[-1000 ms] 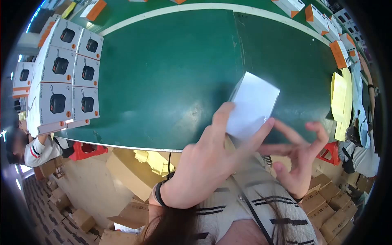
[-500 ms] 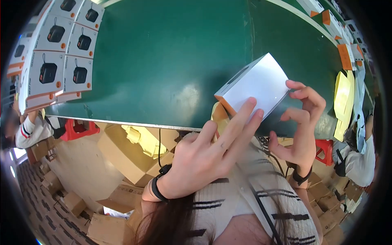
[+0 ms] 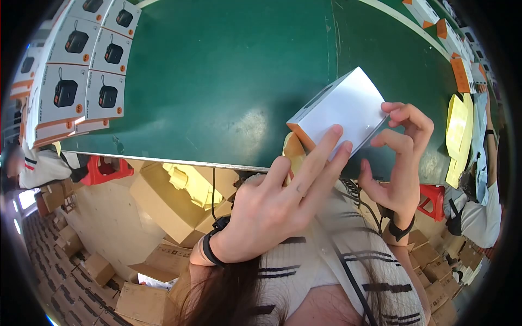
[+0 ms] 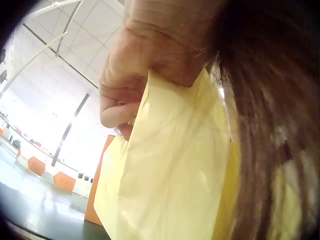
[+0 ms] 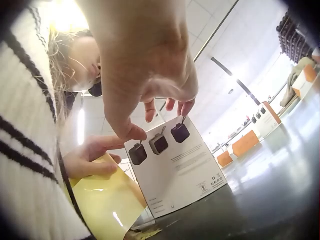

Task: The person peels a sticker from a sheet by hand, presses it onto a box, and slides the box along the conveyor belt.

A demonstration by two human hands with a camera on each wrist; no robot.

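A white box with an orange side stands tilted in the head view on the green table near its front edge. My left hand grips a yellow sheet, and two of its extended fingertips rest on the box's white top. Around the box's right edge is my right hand, fingers loosely bent and fingertips touching the edge, thumb apart below. In the right wrist view, the box side beneath this hand has pictures of small speakers. The yellow sheet hangs glossy beside the box there.
Stacked speaker boxes stand at the table's left. White and orange boxes line the right end, near yellow sheets. Below the front edge, an open carton holds yellow paper. Other people sit at both sides.
Over the first half second the box turned, showing its orange side, and my right hand came up to its right edge. Since then the hands and box have barely moved.
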